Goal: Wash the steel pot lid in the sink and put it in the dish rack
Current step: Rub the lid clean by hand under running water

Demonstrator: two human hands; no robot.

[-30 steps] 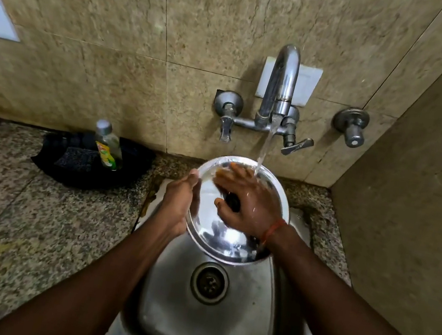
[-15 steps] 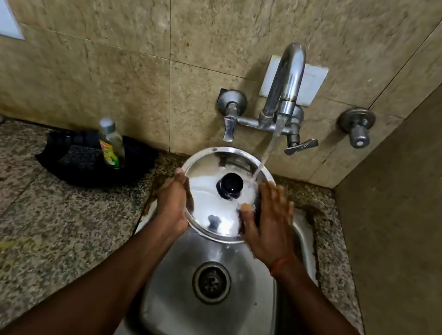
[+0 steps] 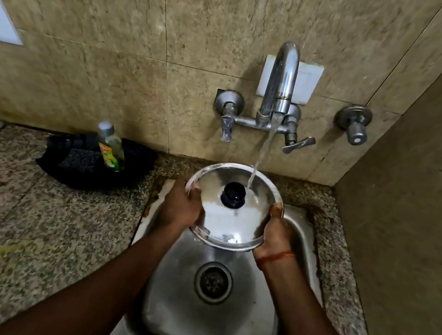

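At frame centre, the steel pot lid (image 3: pixel 229 221) is held over the sink (image 3: pixel 220 322), under the tap's (image 3: pixel 282 84) stream. The left hand (image 3: pixel 179 208) and right hand (image 3: pixel 276 233) clasp its opposite rims, fingers curled around the edges.

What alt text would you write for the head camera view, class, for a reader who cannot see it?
Two bare hands, left hand and right hand, hold a round steel pot lid with a black knob under running tap water above a steel sink.
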